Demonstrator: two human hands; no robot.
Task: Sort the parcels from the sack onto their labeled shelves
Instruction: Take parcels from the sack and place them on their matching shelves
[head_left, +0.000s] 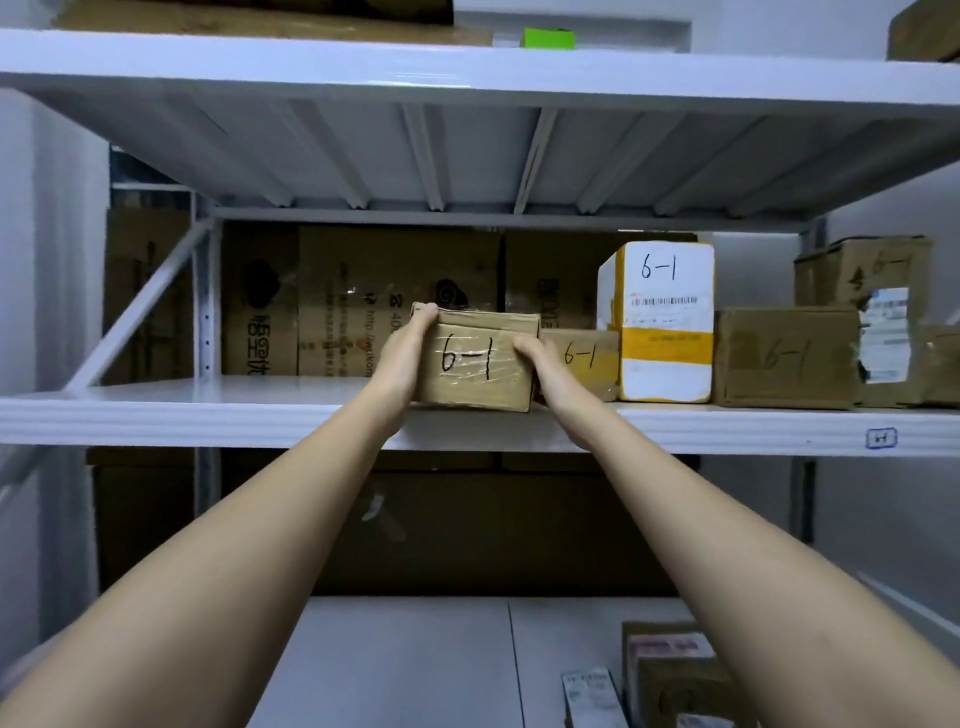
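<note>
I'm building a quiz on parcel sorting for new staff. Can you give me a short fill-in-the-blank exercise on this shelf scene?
1. The cardboard parcel held by the left hand and right hand is marked ____.
2. It is held with ____ hands.
3. The white-and-yellow parcel stands to the ____ of the held one.

Answers: 6-1; both; right

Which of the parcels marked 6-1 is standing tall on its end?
The white and yellow parcel, right of the held box; the others are brown and lower.

glossy-taped cardboard parcel (480, 358), painted metal shelf (208, 410)
</note>
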